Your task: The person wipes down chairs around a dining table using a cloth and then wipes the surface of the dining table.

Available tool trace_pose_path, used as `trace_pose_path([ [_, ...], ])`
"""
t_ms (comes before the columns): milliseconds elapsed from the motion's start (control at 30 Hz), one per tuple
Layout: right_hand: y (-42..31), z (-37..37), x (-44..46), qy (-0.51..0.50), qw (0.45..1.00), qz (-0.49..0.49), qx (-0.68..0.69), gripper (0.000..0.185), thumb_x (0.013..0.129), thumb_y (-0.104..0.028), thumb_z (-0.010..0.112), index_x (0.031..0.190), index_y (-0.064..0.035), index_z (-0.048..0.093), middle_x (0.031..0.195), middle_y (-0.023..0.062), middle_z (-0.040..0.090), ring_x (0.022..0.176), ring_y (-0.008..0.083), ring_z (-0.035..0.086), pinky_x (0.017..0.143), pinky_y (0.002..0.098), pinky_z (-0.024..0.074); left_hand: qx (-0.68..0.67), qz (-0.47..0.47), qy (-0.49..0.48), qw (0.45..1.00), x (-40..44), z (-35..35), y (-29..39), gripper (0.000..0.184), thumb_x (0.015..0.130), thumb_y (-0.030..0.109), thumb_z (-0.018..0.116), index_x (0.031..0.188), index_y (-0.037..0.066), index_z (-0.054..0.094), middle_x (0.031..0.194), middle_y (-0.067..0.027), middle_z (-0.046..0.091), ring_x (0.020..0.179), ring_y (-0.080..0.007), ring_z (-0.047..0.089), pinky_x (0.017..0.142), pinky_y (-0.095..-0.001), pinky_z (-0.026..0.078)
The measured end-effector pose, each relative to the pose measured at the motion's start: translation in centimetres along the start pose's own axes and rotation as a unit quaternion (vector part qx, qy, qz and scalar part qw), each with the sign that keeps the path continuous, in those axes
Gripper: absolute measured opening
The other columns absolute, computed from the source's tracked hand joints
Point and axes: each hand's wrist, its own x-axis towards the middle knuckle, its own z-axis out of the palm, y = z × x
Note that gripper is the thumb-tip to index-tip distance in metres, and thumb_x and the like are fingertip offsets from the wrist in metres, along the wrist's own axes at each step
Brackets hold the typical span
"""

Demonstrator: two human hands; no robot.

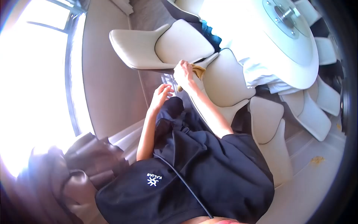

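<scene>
My right hand [183, 74] is closed around a yellow-brown cloth [198, 71]. Part of the cloth sticks out beside the fingers, over the side of a cream chair [227, 78]. The hand is also close to the edge of a second cream chair [182, 43] farther ahead. Lower and to the left, my left hand [162, 95] is in the air above my dark-clothed leg. Its fingers are loosely bent and apart, with nothing seen in them.
A round white table [257, 41] with a glass turntable [285, 16] stands at the upper right, ringed by more chairs [309, 115]. White cloth [261, 76] bunches at its edge. To the left are a wall [108, 67], a bright window [41, 74] and brown curtains [89, 153].
</scene>
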Motion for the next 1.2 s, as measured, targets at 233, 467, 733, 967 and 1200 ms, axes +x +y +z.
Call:
trace_pose_path([
  [233, 1.3, -7.0, -10.9, 0.059, 0.983, -0.019, 0.173, 0.056, 0.075, -0.014, 0.064, 0.119, 0.013, 0.041, 0.121, 0.029, 0.045, 0.118, 0.039, 0.042, 0.102, 0.0411, 0.0343, 0.065, 0.011, -0.151, 0.986, 6.3, 0.7, 2.1, 0.032, 0.091, 0.029, 0.044, 0.11, 0.005, 0.054, 0.098, -0.0061, 0.061, 0.087, -0.0137, 0.057, 0.074, -0.0274, 0.046],
  [467, 0.1, -6.7, -17.1, 0.087, 0.973, 0.16, 0.139, 0.071, 0.071, -0.012, 0.068, 0.131, 0.0042, 0.035, 0.128, 0.0194, 0.044, 0.122, 0.0348, 0.04, 0.102, 0.0398, 0.0335, 0.156, 0.019, -0.37, 0.916, 13.3, 0.6, 6.2, 0.035, 0.091, 0.034, 0.044, 0.109, 0.006, 0.055, 0.1, -0.0046, 0.061, 0.092, -0.0146, 0.054, 0.08, -0.0287, 0.042],
  [733, -1.6, -8.4, -24.8, 0.084, 0.946, 0.313, 0.004, 0.069, 0.062, 0.0, 0.063, 0.127, 0.001, 0.04, 0.125, 0.0153, 0.047, 0.12, 0.0297, 0.042, 0.105, 0.0415, 0.0291, 0.231, 0.103, -0.492, 0.833, 14.7, 3.7, 5.4, 0.031, 0.088, 0.029, 0.051, 0.104, 0.003, 0.058, 0.094, -0.0062, 0.062, 0.088, -0.0151, 0.053, 0.081, -0.0272, 0.041],
  [967, 2.8, -8.6, -30.6, 0.073, 0.918, 0.389, -0.022, 0.069, 0.063, 0.006, 0.056, 0.129, -0.0017, 0.04, 0.13, 0.0131, 0.044, 0.123, 0.03, 0.039, 0.106, 0.0376, 0.0292, 0.286, 0.191, -0.57, 0.746, 11.5, 3.4, 7.8, 0.036, 0.088, 0.032, 0.051, 0.107, 0.002, 0.058, 0.094, -0.0159, 0.062, 0.092, -0.0229, 0.058, 0.084, -0.0317, 0.042],
  [1200, 6.8, -8.1, -33.3, 0.132, 0.815, 0.468, 0.314, 0.057, 0.069, 0.005, 0.043, 0.126, 0.0031, 0.045, 0.129, 0.0126, 0.048, 0.117, 0.0236, 0.046, 0.101, 0.0274, 0.0317, 0.375, 0.363, -0.555, 0.648, 9.7, 3.1, 5.6, 0.039, 0.087, 0.037, 0.052, 0.11, 0.007, 0.056, 0.118, -0.0116, 0.054, 0.117, -0.0321, 0.042, 0.099, -0.0393, 0.029],
])
